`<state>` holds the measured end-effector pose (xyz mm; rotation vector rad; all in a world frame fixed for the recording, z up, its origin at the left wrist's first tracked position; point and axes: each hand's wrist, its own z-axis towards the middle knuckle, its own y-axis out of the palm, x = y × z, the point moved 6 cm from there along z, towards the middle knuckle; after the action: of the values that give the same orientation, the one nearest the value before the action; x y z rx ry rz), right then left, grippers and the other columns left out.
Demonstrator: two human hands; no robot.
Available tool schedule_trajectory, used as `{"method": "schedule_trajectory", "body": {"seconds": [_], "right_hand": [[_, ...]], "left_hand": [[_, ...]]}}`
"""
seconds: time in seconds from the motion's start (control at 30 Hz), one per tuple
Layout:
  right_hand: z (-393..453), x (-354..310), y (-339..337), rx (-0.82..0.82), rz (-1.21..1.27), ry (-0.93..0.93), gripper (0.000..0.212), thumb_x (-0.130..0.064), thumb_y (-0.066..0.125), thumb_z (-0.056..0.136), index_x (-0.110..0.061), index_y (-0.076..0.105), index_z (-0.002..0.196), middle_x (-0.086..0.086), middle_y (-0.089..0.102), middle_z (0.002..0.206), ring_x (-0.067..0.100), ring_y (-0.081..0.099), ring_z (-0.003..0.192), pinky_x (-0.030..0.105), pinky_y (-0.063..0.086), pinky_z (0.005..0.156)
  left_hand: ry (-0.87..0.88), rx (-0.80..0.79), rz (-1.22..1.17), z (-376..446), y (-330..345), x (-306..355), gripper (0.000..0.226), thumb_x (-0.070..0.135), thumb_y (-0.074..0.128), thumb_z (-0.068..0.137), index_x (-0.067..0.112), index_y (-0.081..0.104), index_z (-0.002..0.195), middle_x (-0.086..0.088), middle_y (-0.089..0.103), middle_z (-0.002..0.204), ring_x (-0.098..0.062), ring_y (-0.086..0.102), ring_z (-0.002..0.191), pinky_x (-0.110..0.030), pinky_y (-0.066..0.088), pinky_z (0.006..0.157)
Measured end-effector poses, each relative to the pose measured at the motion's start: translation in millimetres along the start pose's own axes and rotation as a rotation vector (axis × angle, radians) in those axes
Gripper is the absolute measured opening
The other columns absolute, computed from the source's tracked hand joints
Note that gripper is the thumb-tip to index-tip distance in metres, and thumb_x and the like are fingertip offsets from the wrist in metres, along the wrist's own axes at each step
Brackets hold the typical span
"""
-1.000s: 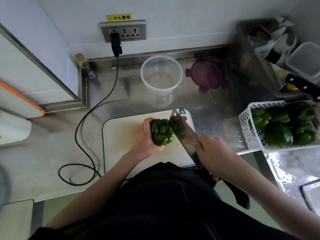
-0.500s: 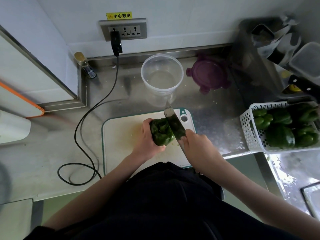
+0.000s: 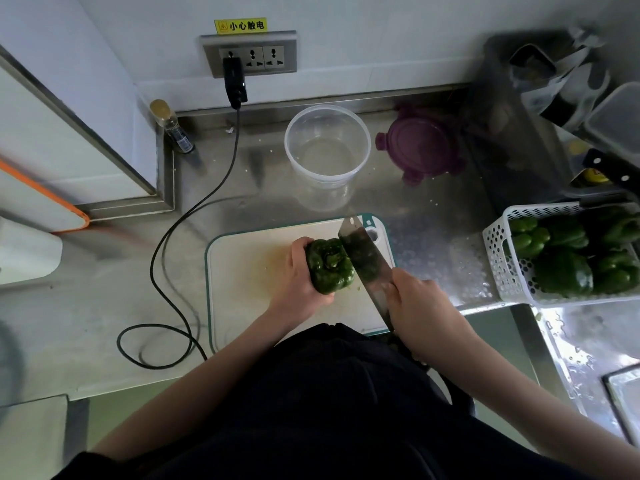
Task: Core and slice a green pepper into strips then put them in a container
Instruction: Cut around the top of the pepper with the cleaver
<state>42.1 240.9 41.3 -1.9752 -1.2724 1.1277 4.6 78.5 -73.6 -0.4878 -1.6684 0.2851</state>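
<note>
- The steel counter (image 3: 433,216) carries everything; its bare metal near 3 o'clock looks wet, and I judge a damp surface could let the board creep under a hard cut.
- The cutting board (image 3: 242,271) lies at centre, its lower edge hidden by the person's dark clothing.
- The white basket (image 3: 498,258) at 3 o'clock holds more green peppers, well apart from the work.
- The clear container (image 3: 327,150) stands open at 12 o'clock from the board, nothing in it that I can see; the purple lid (image 3: 420,143) lies just beside it toward 2 o'clock.
- The cleaver (image 3: 363,258) is tilted, its flat reflecting green, its edge against the right flank of the pepper.
- The right hand (image 3: 419,306) is closed round the cleaver's handle; the handle itself is hidden.
- The left hand (image 3: 299,282) cups the green pepper (image 3: 329,266) from 9 o'clock, fingers curled round its side, thumb under the near end.
- Risk, as I judge it: the pepper is round and glossy, so the blade could skid off the skin toward 3 o'clock, or the fruit could roll in the grip and bring fingertips near the edge.
- The black cable (image 3: 194,216) loops at 8 o'clock, near the left elbow; a snag is possible.
</note>
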Motion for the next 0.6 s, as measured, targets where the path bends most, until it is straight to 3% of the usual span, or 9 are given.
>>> {"method": "schedule_trajectory", "body": {"seconds": [0.13,0.23,0.3,0.6], "right_hand": [[-12,4,-9,-0.020,-0.046,0.031,0.029,-0.016,0.033,0.100,-0.021,0.036,0.071,0.005,0.052,0.070,0.019,0.051,0.059,0.032,0.040,0.051],[-21,0,-16,-0.044,-0.048,0.033,0.024,-0.010,0.033,0.098,-0.013,0.042,0.076,0.009,0.053,0.069,0.021,0.052,0.053,0.040,0.047,0.050],[-24,-5,-20,-0.059,-0.041,0.024,0.022,-0.005,0.032,0.096,-0.007,0.042,0.077,0.007,0.051,0.067,0.018,0.045,0.044,0.036,0.046,0.045],[-21,2,-28,-0.087,-0.075,0.030,0.032,-0.023,0.030,0.102,-0.018,0.036,0.071,0.004,0.050,0.068,0.014,0.047,0.045,0.021,0.038,0.036]], "left_hand": [[0.043,0.024,0.054,1,2,3,0.089,0.004,0.083,0.054,0.004,0.033,0.128,-0.009,0.041,0.121,-0.017,0.042,0.108,-0.029,0.039,0.091],[0.072,0.049,0.091,2,3,5,0.088,0.003,0.083,0.051,0.003,0.036,0.126,-0.011,0.043,0.120,-0.023,0.044,0.108,-0.035,0.041,0.093],[0.088,0.067,0.117,3,4,3,0.087,0.003,0.083,0.049,0.002,0.038,0.123,-0.010,0.045,0.118,-0.025,0.046,0.106,-0.040,0.042,0.093],[0.074,0.055,0.115,3,3,2,0.087,0.006,0.083,0.051,0.003,0.037,0.124,-0.011,0.043,0.119,-0.026,0.044,0.108,-0.039,0.041,0.094]]}}
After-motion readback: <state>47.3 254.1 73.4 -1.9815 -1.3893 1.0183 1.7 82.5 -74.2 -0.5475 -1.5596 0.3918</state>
